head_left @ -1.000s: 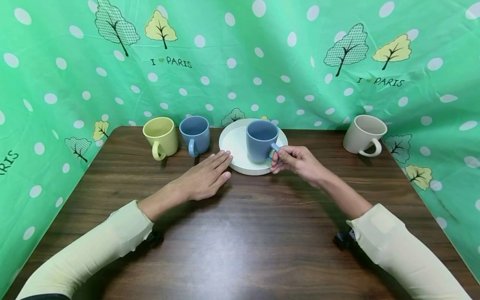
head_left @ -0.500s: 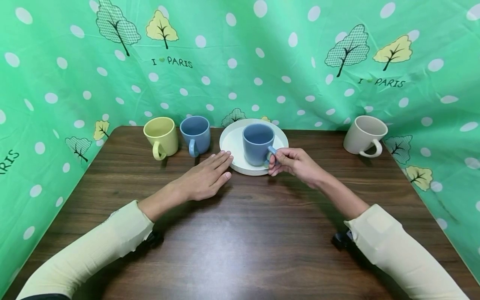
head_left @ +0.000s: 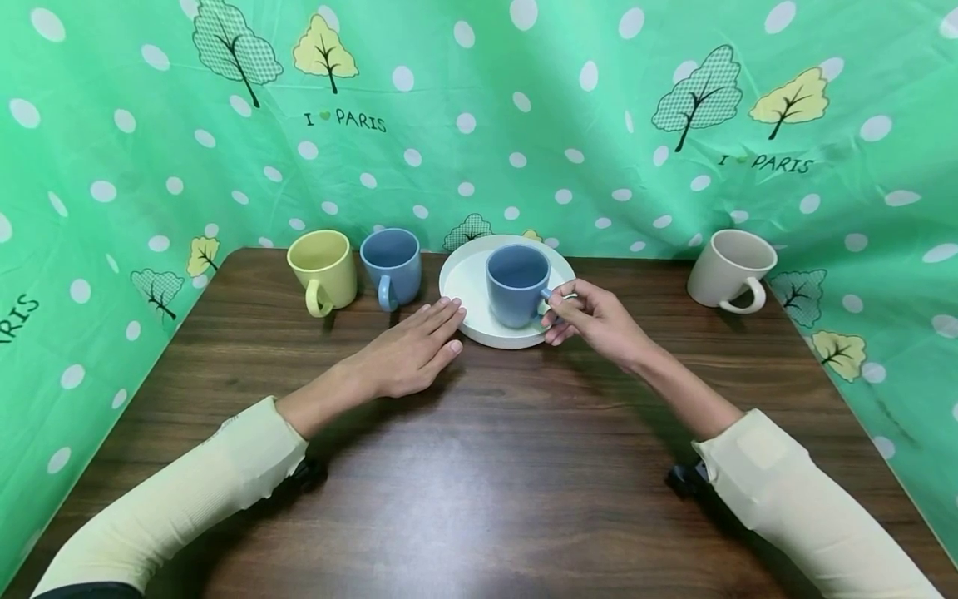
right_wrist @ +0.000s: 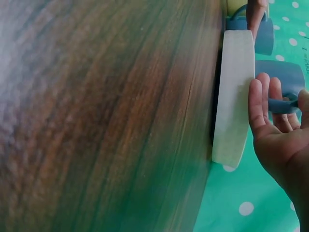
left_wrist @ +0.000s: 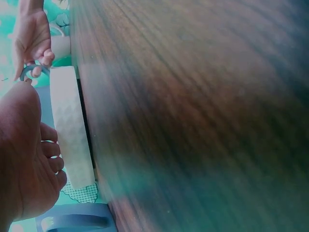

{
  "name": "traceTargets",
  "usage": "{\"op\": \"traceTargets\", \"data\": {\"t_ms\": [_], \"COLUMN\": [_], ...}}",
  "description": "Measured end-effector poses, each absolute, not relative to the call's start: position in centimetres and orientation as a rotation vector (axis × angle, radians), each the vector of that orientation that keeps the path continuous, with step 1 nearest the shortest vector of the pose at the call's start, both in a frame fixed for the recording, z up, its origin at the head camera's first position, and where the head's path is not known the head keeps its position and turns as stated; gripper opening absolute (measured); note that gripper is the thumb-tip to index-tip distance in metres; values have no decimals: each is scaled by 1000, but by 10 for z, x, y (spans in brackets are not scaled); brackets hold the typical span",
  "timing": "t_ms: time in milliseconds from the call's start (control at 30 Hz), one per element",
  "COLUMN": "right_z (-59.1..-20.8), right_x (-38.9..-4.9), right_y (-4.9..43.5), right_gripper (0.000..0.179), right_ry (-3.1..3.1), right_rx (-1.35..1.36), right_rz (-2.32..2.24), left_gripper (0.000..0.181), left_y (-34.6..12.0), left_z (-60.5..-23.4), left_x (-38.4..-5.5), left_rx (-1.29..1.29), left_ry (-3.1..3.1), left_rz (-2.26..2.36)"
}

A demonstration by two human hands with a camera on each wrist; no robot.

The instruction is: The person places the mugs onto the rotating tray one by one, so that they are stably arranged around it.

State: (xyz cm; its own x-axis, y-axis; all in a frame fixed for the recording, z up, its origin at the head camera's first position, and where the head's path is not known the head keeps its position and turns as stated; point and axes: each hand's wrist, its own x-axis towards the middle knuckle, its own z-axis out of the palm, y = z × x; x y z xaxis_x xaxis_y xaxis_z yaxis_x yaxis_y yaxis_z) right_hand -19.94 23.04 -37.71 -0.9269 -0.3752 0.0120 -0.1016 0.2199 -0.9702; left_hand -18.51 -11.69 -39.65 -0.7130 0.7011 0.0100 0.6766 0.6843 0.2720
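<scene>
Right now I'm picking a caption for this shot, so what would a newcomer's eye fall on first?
Probably the bright green, white-spotted curtain filling the background. Next would likely come the white tray near the far edge of the table, where a blue mug stands with the right hand at its handle and the left hand at the tray's near-left edge.

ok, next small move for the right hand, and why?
Probably ease the right hand clear of the handle: the blue mug looks upright within the rim of the white plate, and the left hand at the plate's edge could steady it.
</scene>
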Motion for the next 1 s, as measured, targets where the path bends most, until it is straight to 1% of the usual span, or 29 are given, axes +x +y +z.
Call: {"op": "traceTargets", "data": {"t_ms": [233,433,667,1000], "right_z": [-381,-381,-383,-384], "right_x": [-201,-202,-202,-202], "right_y": [232,233,233,229], "right_gripper": [22,25,25,27], "right_ry": [2414,2541,2666,2584], "right_rx": [-490,-497,-503,-477], "right_rz": [-1744,-1727,-1646,-1724], "left_gripper": [67,67,67,67], "left_y": [-118,-118,-117,-117], "left_z": [-399,-398,-398,-397], "left_x": [-187,-188,-187,-186], "left_rx": [1142,1129,1132,1138], "left_ry": [2795,2789,2787,2784], "left_rz": [385,384,386,397]}}
